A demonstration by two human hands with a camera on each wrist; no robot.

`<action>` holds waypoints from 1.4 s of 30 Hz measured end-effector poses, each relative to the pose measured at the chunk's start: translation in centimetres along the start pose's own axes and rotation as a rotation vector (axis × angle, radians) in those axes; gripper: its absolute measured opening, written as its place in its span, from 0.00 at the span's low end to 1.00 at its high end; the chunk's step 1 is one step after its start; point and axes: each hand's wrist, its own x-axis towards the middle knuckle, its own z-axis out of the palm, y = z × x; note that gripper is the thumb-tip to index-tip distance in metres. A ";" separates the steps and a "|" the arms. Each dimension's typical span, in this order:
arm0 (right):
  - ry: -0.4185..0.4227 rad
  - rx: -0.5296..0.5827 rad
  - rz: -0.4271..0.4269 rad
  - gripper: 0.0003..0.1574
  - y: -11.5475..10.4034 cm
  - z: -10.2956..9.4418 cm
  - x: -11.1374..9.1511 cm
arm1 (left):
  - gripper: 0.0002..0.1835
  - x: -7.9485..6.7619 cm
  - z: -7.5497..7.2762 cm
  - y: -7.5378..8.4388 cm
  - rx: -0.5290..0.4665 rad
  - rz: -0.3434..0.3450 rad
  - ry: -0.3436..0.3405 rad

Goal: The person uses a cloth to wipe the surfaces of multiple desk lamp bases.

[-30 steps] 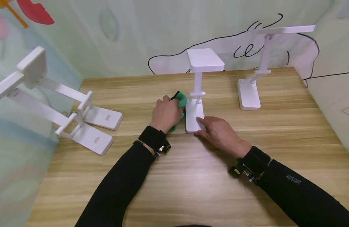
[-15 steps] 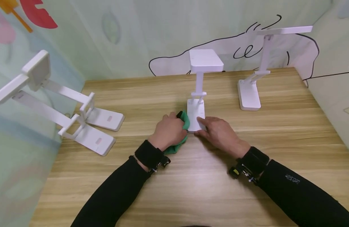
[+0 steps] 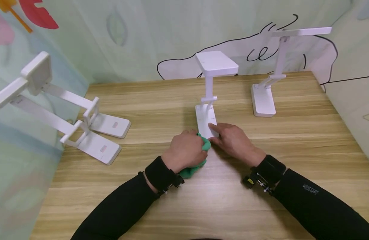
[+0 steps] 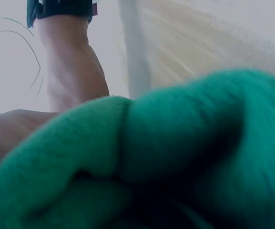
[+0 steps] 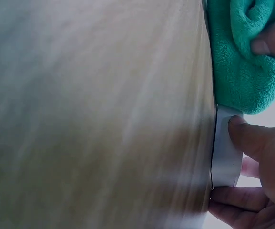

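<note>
A white desk lamp [image 3: 204,116] stands upright on the wooden table, its flat head [image 3: 216,63] tipped level over the base. My left hand [image 3: 185,150] grips a bunched green cloth [image 3: 191,171] at the front left corner of that base. In the right wrist view the cloth [image 5: 237,71] covers part of the base's front edge, and the left fingers press into its folds. My right hand [image 3: 235,141] holds the front right corner of the base, its thumb [image 5: 239,138] against the front edge. Green folds fill most of the left wrist view.
Two more white lamps [image 3: 100,146] stand side by side at the left of the wooden table [image 3: 148,110]. Another lamp [image 3: 263,100] is at the back right. A printed curtain [image 3: 136,40] hangs along the back and left edges.
My left hand has drawn the cloth from the left side of the lamp base down to its front corner. The lamp has turned slightly; my right hand stays at the base.
</note>
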 end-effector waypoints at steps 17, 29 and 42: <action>-0.022 0.020 0.030 0.38 0.2 -0.1 -0.2 | 0.27 10.4 -4.9 -8.9 -0.136 -0.062 0.076; -0.017 -0.019 0.030 0.38 -0.3 -0.1 -0.1 | 0.14 13.8 -4.8 -7.5 -0.109 -0.083 0.025; -0.019 -0.028 0.043 0.38 -0.2 0.3 -0.1 | 0.27 11.6 -5.4 -9.4 -0.186 -0.066 0.088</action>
